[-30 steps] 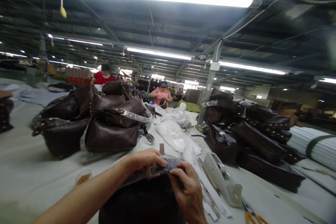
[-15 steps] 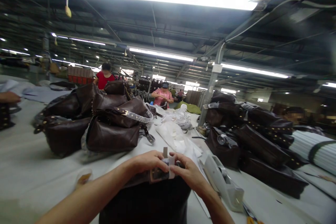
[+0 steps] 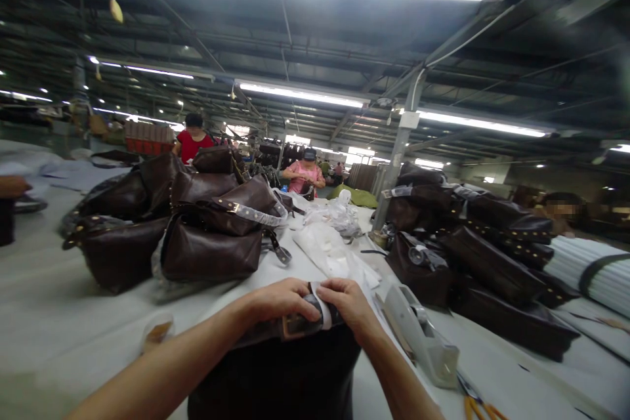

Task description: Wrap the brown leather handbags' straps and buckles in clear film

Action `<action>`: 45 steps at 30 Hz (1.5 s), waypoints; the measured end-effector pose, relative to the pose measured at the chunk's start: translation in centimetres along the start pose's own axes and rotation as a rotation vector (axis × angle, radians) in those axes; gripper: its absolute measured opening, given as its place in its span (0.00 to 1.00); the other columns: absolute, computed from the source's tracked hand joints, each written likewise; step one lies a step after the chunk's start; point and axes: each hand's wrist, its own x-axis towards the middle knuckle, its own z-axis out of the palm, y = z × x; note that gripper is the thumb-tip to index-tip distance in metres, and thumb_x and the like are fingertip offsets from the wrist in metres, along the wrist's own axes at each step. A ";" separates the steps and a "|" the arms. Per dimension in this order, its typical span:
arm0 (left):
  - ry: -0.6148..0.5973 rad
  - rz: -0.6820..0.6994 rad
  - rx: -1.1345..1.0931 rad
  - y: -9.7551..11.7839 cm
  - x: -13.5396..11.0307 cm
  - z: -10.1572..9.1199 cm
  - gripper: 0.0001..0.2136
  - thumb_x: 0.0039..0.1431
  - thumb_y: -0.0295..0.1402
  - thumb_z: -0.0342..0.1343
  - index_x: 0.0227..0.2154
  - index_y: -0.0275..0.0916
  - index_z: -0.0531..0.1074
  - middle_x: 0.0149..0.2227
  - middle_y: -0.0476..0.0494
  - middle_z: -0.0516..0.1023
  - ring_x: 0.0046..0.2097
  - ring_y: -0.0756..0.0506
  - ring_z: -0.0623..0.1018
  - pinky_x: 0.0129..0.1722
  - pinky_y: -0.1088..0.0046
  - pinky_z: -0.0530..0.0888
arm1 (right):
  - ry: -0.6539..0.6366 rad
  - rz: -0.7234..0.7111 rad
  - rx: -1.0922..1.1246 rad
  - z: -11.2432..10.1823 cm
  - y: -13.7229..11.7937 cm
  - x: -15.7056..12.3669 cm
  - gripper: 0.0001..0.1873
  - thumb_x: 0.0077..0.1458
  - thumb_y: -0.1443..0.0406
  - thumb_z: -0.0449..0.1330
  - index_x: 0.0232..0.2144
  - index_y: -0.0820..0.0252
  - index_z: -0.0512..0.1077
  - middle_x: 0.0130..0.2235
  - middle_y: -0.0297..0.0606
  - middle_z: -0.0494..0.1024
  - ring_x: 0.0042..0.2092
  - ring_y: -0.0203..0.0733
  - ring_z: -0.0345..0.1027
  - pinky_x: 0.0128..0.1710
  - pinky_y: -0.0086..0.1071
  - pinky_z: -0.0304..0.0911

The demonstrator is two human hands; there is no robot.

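A dark brown leather bag (image 3: 275,377) stands upright before me at the table's near edge. Across its top runs a strap with a square metal buckle (image 3: 294,327), covered in clear film. My left hand (image 3: 283,298) is closed on this strap, its thumb pressing beside the buckle. A narrow white strip (image 3: 325,312) passes over the strap between my hands. The fingertips of my right hand (image 3: 347,302) pinch the upper end of that strip. The strip's far side is hidden behind the strap.
Brown bags (image 3: 211,252) are piled left; another stack (image 3: 492,275) stands right, near a metal post (image 3: 396,170). A grey tape dispenser (image 3: 420,335) and orange-handled scissors (image 3: 477,400) lie right. White wrapping (image 3: 327,243) lies ahead. Co-workers, including one in pink (image 3: 302,177), are beyond.
The white strip's upper end stood straight up; now it is folded down over the strap, with my right fingertips on it. My left hand stays by the buckle.
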 end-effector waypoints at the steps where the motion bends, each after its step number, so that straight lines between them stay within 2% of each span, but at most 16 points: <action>1: -0.005 -0.001 0.001 -0.1 0.1 0.0 0.11 0.38 0.32 0.59 0.28 0.37 0.77 0.28 0.52 0.73 0.32 0.48 0.69 0.33 0.75 0.66 | 0.008 -0.002 -0.016 0.1 0.1 0.0 0.11 0.36 0.60 0.67 0.19 0.63 0.77 0.18 0.31 0.73 0.22 0.33 0.59 0.23 0.28 0.52; 5: -0.008 0.028 0.019 -0.3 0.2 -0.2 0.10 0.39 0.32 0.58 0.28 0.37 0.77 0.28 0.51 0.73 0.32 0.48 0.69 0.33 0.75 0.66 | 0.064 -0.059 -0.050 0.4 0.4 0.1 0.11 0.37 0.59 0.67 0.19 0.63 0.78 0.20 0.33 0.75 0.23 0.34 0.61 0.24 0.29 0.55; 8: 0.006 0.052 0.082 -0.2 0.2 -0.4 0.07 0.39 0.32 0.58 0.24 0.37 0.75 0.28 0.51 0.71 0.32 0.48 0.68 0.32 0.75 0.65 | 0.095 -0.132 -0.034 0.6 0.6 0.0 0.13 0.39 0.57 0.67 0.20 0.63 0.78 0.22 0.34 0.77 0.25 0.36 0.64 0.27 0.30 0.58; 11: 0.020 0.022 0.120 0.0 0.3 -0.4 0.05 0.38 0.33 0.59 0.19 0.38 0.72 0.24 0.52 0.68 0.29 0.49 0.66 0.28 0.75 0.63 | 0.101 -0.142 0.004 0.5 0.7 -0.3 0.14 0.39 0.55 0.68 0.20 0.62 0.77 0.22 0.34 0.77 0.25 0.37 0.65 0.27 0.30 0.59; 15: 0.019 -0.043 0.091 0.0 0.3 -0.5 0.06 0.38 0.35 0.58 0.19 0.38 0.71 0.19 0.55 0.64 0.23 0.51 0.62 0.24 0.75 0.59 | 0.098 -0.132 0.027 0.5 0.5 -0.4 0.15 0.37 0.54 0.69 0.20 0.62 0.77 0.22 0.34 0.76 0.25 0.37 0.64 0.27 0.30 0.58; 18: 0.044 -0.067 0.098 0.2 0.1 -0.6 0.06 0.38 0.35 0.58 0.20 0.37 0.73 0.19 0.54 0.66 0.24 0.51 0.63 0.24 0.75 0.58 | 0.128 -0.155 0.043 0.7 0.6 -0.3 0.15 0.37 0.55 0.69 0.19 0.62 0.77 0.21 0.33 0.76 0.25 0.36 0.63 0.26 0.30 0.58; 23: 0.101 -0.184 0.173 0.6 -0.2 -0.9 0.10 0.40 0.38 0.60 0.24 0.37 0.75 0.20 0.53 0.67 0.23 0.51 0.64 0.23 0.74 0.58 | 0.187 -0.165 0.087 1.0 1.2 -0.1 0.16 0.38 0.55 0.69 0.20 0.63 0.76 0.20 0.32 0.74 0.25 0.35 0.61 0.27 0.30 0.57; 27: 0.121 -0.152 0.164 0.5 -0.2 -1.1 0.09 0.40 0.37 0.61 0.25 0.38 0.75 0.22 0.54 0.68 0.25 0.51 0.65 0.24 0.75 0.58 | 0.209 -0.182 0.120 1.1 1.6 0.1 0.16 0.39 0.55 0.69 0.20 0.63 0.76 0.21 0.32 0.74 0.25 0.35 0.61 0.27 0.29 0.56; 30: 0.093 -0.107 0.124 0.2 0.0 -1.2 0.09 0.40 0.35 0.60 0.26 0.38 0.76 0.23 0.54 0.70 0.26 0.50 0.66 0.26 0.75 0.60 | 0.210 -0.190 0.148 1.2 2.1 0.3 0.15 0.40 0.55 0.69 0.22 0.63 0.77 0.23 0.34 0.76 0.26 0.36 0.63 0.29 0.30 0.58; 33: 0.056 -0.118 0.029 -0.2 0.3 -1.1 0.11 0.37 0.34 0.60 0.27 0.36 0.77 0.23 0.52 0.71 0.26 0.50 0.67 0.28 0.74 0.62 | 0.206 -0.197 0.149 1.3 2.5 0.5 0.14 0.41 0.56 0.69 0.24 0.63 0.78 0.25 0.35 0.78 0.28 0.38 0.65 0.31 0.31 0.60; 37: 0.084 -0.124 -0.042 -0.8 0.8 -1.0 0.11 0.34 0.34 0.61 0.24 0.36 0.76 0.21 0.52 0.71 0.25 0.50 0.66 0.27 0.74 0.62 | 0.157 -0.256 0.035 0.8 2.1 0.4 0.11 0.42 0.57 0.67 0.23 0.60 0.76 0.29 0.36 0.79 0.33 0.42 0.69 0.36 0.34 0.63; 39: 0.096 -0.116 -0.034 -1.2 0.9 -1.1 0.10 0.34 0.34 0.61 0.24 0.36 0.75 0.21 0.53 0.70 0.25 0.51 0.65 0.27 0.75 0.61 | 0.133 -0.342 -0.124 0.2 1.3 -0.1 0.08 0.44 0.60 0.65 0.21 0.59 0.75 0.35 0.37 0.78 0.39 0.44 0.70 0.40 0.34 0.63; 41: 0.098 -0.106 0.014 -1.4 0.9 -1.3 0.10 0.35 0.34 0.60 0.24 0.36 0.75 0.21 0.54 0.69 0.25 0.51 0.65 0.26 0.75 0.60 | 0.119 -0.436 -0.320 -0.6 0.4 -0.9 0.05 0.46 0.63 0.63 0.21 0.57 0.74 0.36 0.37 0.76 0.41 0.44 0.69 0.43 0.34 0.61; 43: 0.091 -0.094 0.062 -1.6 1.0 -1.4 0.09 0.37 0.35 0.60 0.24 0.37 0.75 0.21 0.54 0.68 0.25 0.51 0.64 0.26 0.75 0.59 | 0.110 -0.480 -0.470 -1.2 -0.3 -1.7 0.05 0.49 0.64 0.61 0.23 0.56 0.73 0.32 0.34 0.73 0.37 0.42 0.68 0.39 0.33 0.61; 45: 0.076 -0.083 0.085 -1.7 1.1 -1.5 0.08 0.38 0.35 0.60 0.23 0.37 0.75 0.21 0.54 0.67 0.26 0.50 0.64 0.26 0.75 0.59 | 0.095 -0.459 -0.543 -1.5 -0.8 -2.3 0.05 0.51 0.64 0.59 0.24 0.55 0.72 0.31 0.34 0.72 0.34 0.41 0.67 0.37 0.33 0.61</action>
